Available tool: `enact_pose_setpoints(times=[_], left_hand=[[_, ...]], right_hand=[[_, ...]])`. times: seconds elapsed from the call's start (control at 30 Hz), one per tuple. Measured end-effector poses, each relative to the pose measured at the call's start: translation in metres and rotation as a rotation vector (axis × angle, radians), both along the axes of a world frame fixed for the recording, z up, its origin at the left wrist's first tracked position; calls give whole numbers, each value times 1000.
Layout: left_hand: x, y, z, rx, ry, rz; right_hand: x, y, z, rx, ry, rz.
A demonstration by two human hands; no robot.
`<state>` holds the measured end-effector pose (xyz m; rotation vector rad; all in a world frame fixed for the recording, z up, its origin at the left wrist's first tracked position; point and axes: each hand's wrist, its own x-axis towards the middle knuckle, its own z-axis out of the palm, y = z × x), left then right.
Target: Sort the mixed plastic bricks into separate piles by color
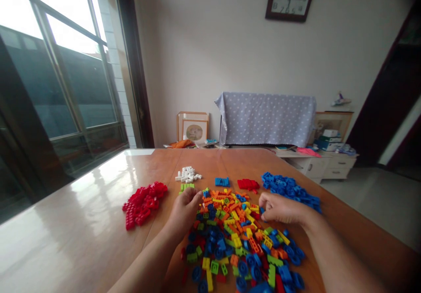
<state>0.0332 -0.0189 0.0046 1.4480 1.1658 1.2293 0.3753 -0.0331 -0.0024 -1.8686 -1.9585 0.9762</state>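
My left hand (187,206) is closed, thumb against curled fingers, at the left edge of a mixed pile of toy building bricks (235,240). Whatever it pinches, if anything, is hidden. Just beyond it lie lime green bricks (187,187), partly covered by the hand. On the pile's right side my right hand (279,207) is closed too, and a small blue brick (262,210) shows at its fingertips. The mixed pile holds orange, yellow, green, red and blue pieces, with blue wheel-like rounds among them.
Sorted heaps surround the pile: red bricks (144,203) at left, white bricks (188,174) behind, a small blue group (222,181), a small red group (248,184), and a large blue heap (289,190) at right. The glossy wooden table (82,223) ends before a low cabinet (324,166).
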Motion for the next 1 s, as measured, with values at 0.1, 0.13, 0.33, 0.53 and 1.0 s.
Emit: enact_pose_setpoints(times=[0.1,0.13,0.33,0.53,1.0], left_hand=[[0,4,-4,10,-5,1],[-1,5,-5,15,-6,3],[-3,10,-11,25,-18,17],[-1,13,-17,23,-22,-1],[2,29,-39,67,24,29]], right_hand=[[4,5,-8,25,-38,-68],[5,7,-11,43,-62,-81],[2,19,-25,204,-229,-111],[-8,19,-16,266,-227,-123],[-79,88,15,362,-200,-246]])
